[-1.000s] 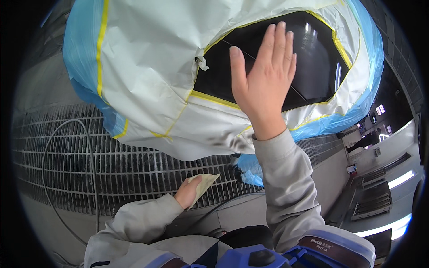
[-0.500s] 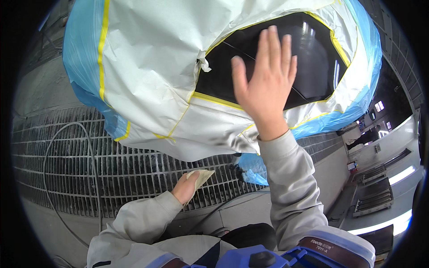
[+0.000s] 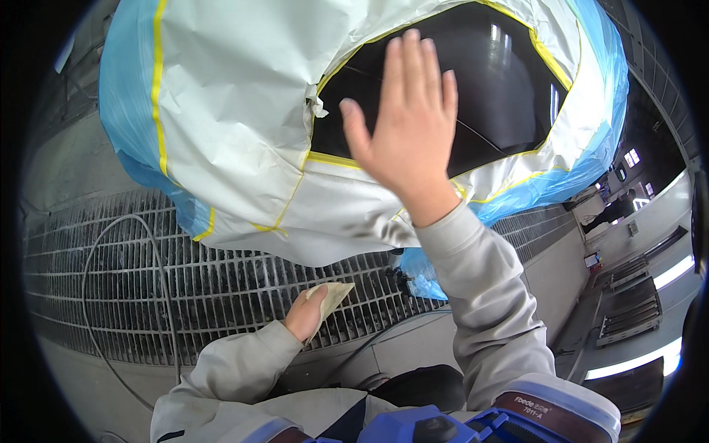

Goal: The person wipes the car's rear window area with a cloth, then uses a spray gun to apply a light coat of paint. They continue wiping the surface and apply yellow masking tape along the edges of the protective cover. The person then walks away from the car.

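Note:
My right hand (image 3: 410, 122) is spread flat, palm down, over a glossy black panel (image 3: 509, 96); whether the palm touches it or hovers just above, I cannot tell. Yellow masking tape (image 3: 550, 57) edges the panel, and white masking paper (image 3: 229, 111) surrounds it. A torn bit of paper (image 3: 319, 108) sticks up at the panel's left edge. Lower down, over the floor grating, my left hand (image 3: 303, 316) is closed on a folded pale yellow cloth (image 3: 335, 300), thumb on top.
Blue plastic film (image 3: 127, 96) wraps the covered body's outer sides. Below it runs a metal floor grating (image 3: 229, 295). A grey hose (image 3: 168, 295) loops at left, and a crumpled blue plastic bundle (image 3: 425, 279) lies near my right sleeve. At far right, another person (image 3: 617, 210) stands in the background.
My right hand has moved left across the black panel, fingers still spread. The view has shifted slightly. My left hand keeps its hold on the cloth.

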Tool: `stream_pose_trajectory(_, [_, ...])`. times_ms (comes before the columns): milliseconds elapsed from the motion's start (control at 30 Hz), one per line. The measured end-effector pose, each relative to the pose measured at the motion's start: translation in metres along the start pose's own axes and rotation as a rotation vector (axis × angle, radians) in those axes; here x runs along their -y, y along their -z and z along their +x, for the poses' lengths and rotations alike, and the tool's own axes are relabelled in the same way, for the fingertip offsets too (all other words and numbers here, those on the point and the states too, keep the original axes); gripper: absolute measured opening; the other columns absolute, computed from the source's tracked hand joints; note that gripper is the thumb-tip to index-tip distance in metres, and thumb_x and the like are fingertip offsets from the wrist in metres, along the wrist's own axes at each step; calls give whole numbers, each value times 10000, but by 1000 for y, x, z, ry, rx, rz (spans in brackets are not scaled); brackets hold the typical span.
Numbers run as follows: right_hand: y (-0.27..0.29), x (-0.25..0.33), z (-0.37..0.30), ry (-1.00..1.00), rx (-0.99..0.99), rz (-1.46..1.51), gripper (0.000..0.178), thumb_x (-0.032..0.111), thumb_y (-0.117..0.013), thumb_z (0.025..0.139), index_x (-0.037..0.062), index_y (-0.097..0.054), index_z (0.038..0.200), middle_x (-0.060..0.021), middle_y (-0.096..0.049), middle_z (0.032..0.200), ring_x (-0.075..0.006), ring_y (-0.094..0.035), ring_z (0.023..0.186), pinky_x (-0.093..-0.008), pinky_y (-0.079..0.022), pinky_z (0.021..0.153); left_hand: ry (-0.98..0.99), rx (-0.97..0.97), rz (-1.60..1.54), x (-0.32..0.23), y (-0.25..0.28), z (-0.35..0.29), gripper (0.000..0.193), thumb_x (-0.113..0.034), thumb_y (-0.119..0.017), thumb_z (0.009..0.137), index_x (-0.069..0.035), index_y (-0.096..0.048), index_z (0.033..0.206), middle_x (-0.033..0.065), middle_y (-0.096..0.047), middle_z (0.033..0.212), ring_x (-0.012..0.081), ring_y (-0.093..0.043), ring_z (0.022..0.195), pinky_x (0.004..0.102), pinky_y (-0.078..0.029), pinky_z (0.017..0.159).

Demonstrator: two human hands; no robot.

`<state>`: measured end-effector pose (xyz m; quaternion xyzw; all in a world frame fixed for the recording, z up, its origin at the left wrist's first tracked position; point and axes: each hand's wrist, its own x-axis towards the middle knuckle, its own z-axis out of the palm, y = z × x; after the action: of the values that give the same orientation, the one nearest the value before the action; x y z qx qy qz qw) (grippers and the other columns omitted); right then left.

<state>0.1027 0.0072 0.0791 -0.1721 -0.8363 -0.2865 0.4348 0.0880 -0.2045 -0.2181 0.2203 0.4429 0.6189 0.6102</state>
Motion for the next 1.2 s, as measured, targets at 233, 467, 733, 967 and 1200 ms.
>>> stream_pose_trajectory(233, [11, 16, -40, 70, 216, 202, 908, 449, -732, 942, -48, -440, 1643, -232, -434, 1721, -405, -397, 1612, -592, -320, 1280, 60, -44, 16, 11, 11, 8, 505, -300, -445, 1180, 83, -682, 1407, 156, -757, 1361, 215, -707, 1221, 345, -510, 1086])
stream_pose_trajectory(467, [13, -32, 9, -53, -50, 28, 932, 561, -701, 994, -64, -442, 1634, -244, -416, 1734, -422, -368, 1626, -599, -288, 1293, 13, -77, -38, 17, 19, 9, 496, -314, -476, 1172, 72, -686, 1403, 154, -765, 1331, 218, -714, 1190, 357, -528, 1054])
stream_pose_trajectory(733, [4, -11, -36, 147, 238, 116, 962, 586, -694, 951, -54, -456, 1629, -238, -380, 1753, -400, -348, 1635, -590, -270, 1307, 139, -115, -116, -2, 13, 7, 529, -339, -471, 1174, 55, -619, 1493, 176, -724, 1422, 269, -704, 1276, 402, -520, 1138])
stream_pose_trajectory(967, [59, 36, -196, -375, 684, 1035, 945, 374, -877, 923, -41, -434, 1647, -215, -554, 1617, -365, -571, 1470, -462, -450, 1231, -2, 388, -626, -63, 0, -46, 740, -459, -399, 1137, 34, -362, 1687, 227, -486, 1684, 387, -491, 1550, 509, -330, 1327])
stream_pose_trajectory(1200, [61, 77, -252, -1458, 1054, 2060, 514, 129, -775, 1019, -30, -620, 1483, -126, -716, 1410, -231, -715, 1257, -379, -581, 1074, -191, 106, -151, -56, 6, -36, 775, -540, -422, 1127, 18, -413, 1664, 231, -489, 1670, 364, -490, 1532, 510, -361, 1302])
